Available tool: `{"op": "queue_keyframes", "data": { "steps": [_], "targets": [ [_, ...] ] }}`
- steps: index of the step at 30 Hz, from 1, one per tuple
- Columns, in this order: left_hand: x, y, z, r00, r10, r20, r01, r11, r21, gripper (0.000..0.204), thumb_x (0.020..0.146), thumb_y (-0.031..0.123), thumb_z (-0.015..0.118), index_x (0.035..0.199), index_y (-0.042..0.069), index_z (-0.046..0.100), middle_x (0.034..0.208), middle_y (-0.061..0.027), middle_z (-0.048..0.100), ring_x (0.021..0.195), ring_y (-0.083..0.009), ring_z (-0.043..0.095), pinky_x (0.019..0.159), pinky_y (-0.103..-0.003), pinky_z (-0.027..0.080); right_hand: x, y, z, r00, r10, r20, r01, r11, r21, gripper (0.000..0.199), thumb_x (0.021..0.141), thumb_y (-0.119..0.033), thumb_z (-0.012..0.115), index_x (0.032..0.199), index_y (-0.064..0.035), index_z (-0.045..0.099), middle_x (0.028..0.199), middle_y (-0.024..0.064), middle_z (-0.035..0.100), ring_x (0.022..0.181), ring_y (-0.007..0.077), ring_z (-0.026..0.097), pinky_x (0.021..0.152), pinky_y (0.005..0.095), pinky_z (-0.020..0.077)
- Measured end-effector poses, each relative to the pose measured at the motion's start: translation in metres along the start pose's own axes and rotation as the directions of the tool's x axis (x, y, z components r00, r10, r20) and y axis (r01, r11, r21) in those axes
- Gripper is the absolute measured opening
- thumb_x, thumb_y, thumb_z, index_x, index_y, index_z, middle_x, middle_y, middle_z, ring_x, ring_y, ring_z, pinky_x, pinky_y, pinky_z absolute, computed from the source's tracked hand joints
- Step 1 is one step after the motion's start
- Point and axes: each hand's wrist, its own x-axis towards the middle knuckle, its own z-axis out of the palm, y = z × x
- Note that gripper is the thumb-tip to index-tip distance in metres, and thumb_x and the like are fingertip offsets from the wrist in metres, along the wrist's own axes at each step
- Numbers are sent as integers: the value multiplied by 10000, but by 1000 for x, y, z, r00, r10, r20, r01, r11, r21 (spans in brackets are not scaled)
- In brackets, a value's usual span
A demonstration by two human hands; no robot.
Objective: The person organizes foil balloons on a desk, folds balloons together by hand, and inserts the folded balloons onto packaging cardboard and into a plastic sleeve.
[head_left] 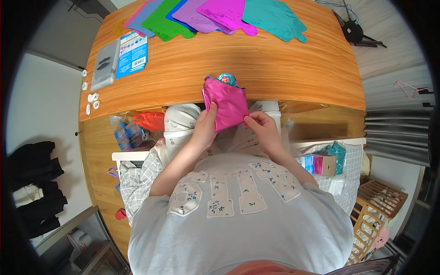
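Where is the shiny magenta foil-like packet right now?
In the head view, the packet is just above centre, held by the bare left hand and bare right hand, by the brown wooden table's near edge.

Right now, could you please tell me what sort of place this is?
Probably a bedroom at home, judging by the black clothes at left, the grey curtain at right and the white checked fabric, perhaps bedding.

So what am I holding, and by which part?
Shiny magenta foil: your left hand grips its lower left side, your right hand pinches its lower right corner.
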Motion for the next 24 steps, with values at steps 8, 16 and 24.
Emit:
{"op": "queue_keyframes", "data": {
  "steps": [8, 16, 24],
  "targets": [
    [2, 20, 1, 999, -37, 14, 38, 998, -40, 458, 1104, 323, 394, 1385, -32, 459, 1337, -182, 597, 1229, -251, 608, 1063, -377, 478, -1, -16, 13, 994, 108, 22, -110, 959, 260, 82, 946, -68, 705, 1001, -11, 683, 1022, 27, 683, 890, 103, 633, 801, 226, 510],
    [5, 68, 31, 543, 820, 179, -779, 413, 472, 591, 946, 21, 575, 1503, 103, 393, 1447, -159, 502, 1402, -289, 417, 1114, -446, 380, 0, -72, 22, 576, -816, -48, 611, 469, -638, 159, 858, -44, 756, 994, -92, 689, 1141, 71, 668, 1067, 221, 619, 993, 414, 465],
    [-18, 66, 17, 518, 427, 742, -497, -556, 667, 525, 826, 67, 706, 1335, 136, 598, 1360, -69, 573, 1309, -286, 502, 1145, -499, 320, 30, -71, 23, 473, -808, 350, 582, -11, -813, 241, 735, -160, 825, 941, -104, 712, 1101, 46, 678, 1075, 290, 619, 962, 442, 452]
  ]
}}
